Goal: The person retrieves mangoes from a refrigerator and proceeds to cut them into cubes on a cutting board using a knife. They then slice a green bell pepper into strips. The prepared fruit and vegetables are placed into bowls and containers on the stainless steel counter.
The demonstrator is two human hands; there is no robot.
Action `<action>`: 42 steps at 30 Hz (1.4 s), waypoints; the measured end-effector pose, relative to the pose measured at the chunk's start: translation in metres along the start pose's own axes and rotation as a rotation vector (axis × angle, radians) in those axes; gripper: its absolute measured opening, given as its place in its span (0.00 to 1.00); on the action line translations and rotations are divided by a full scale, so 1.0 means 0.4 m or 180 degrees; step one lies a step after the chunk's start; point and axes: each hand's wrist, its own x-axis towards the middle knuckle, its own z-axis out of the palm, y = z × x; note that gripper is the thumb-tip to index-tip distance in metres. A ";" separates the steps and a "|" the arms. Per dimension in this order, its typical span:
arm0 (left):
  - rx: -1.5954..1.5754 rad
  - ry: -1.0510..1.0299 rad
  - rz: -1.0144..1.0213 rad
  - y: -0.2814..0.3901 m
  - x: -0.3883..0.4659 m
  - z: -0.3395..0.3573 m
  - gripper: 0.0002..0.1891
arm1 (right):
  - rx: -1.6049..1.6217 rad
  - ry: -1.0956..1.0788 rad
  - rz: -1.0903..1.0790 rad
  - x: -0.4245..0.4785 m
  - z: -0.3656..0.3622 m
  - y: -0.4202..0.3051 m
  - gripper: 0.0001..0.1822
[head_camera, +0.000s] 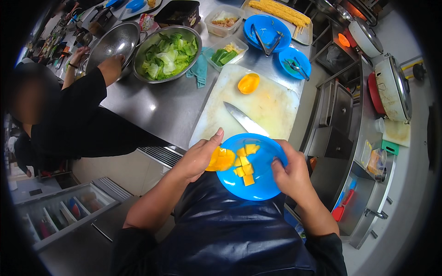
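My right hand [290, 169] grips the rim of a blue plastic bowl [262, 186], thumb inside, held in front of my dark apron. Several yellow mango cubes [246, 165] lie in the bowl. In my left hand [197, 157] is a mango half [221, 159], its flesh partly scored, tilted over the bowl's left rim. Just beyond the bowl, a kitchen knife [243, 115] rests on a white cutting board [210, 117]; the bowl hides its handle. Another mango half [248, 83] sits on the board's far part.
A steel bowl of lettuce [169, 57], a green cloth [198, 70], plastic containers [226, 51] and blue bowls with tongs [266, 34] stand beyond on the steel table [145, 107]. At left, a co-worker's hand [112, 69] holds a steel colander [115, 43]. Shelving with pots [390, 89] stands right.
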 end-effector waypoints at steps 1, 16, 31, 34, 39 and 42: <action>-0.0043 -0.0117 -0.0022 0.008 -0.004 0.002 0.47 | 0.0056 -0.0010 0.0075 0.001 -0.001 0.008 0.20; -0.0479 -0.0658 -0.0173 0.010 0.001 -0.047 0.37 | 0.0897 -0.0296 0.0903 0.036 -0.015 0.121 0.20; -0.1862 0.0109 0.0557 -0.137 -0.001 -0.314 0.22 | 0.2253 0.0435 0.0898 0.168 0.241 0.175 0.22; -0.2447 0.0479 0.0826 -0.169 -0.049 -0.413 0.21 | 0.2319 0.0358 0.0846 0.288 0.411 0.123 0.24; -0.3132 0.1172 0.0994 -0.191 -0.138 -0.541 0.23 | 0.1542 0.0004 0.0826 0.503 0.711 0.124 0.22; -0.3208 0.0714 0.1270 -0.181 -0.200 -0.576 0.21 | 0.1475 0.0045 0.0984 0.543 0.819 0.091 0.21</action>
